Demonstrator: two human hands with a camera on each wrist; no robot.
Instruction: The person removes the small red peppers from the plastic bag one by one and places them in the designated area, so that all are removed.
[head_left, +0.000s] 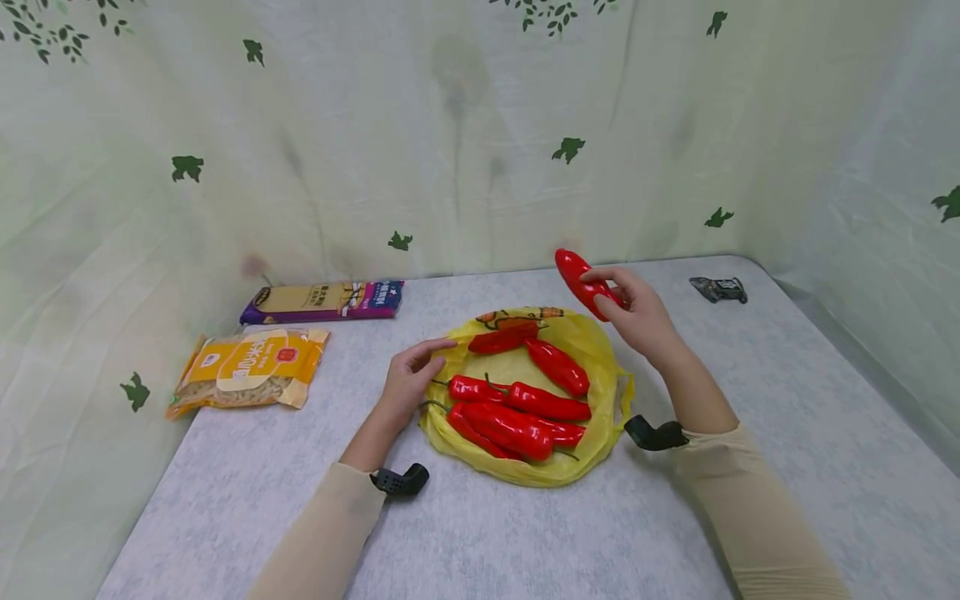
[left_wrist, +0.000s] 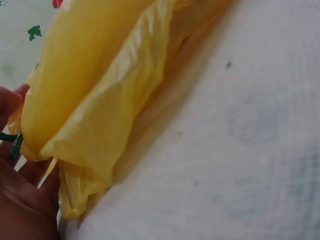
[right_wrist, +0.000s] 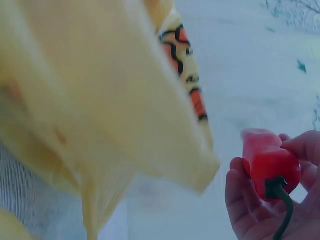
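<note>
My right hand grips a glossy red pepper above the far right rim of the yellow plastic bag. In the right wrist view the held pepper shows its green stem towards the camera. At the bag's left side, my left hand holds the rim between thumb and fingers. The left wrist view has the bag's crumpled side beside that hand, close to a green stem. Several red peppers with green stems lie inside the spread bag.
A purple and beige packet lies at the back left, with an orange packet in front of it. Near the back right corner is a small black packet. A leaf-patterned curtain rises behind the table.
</note>
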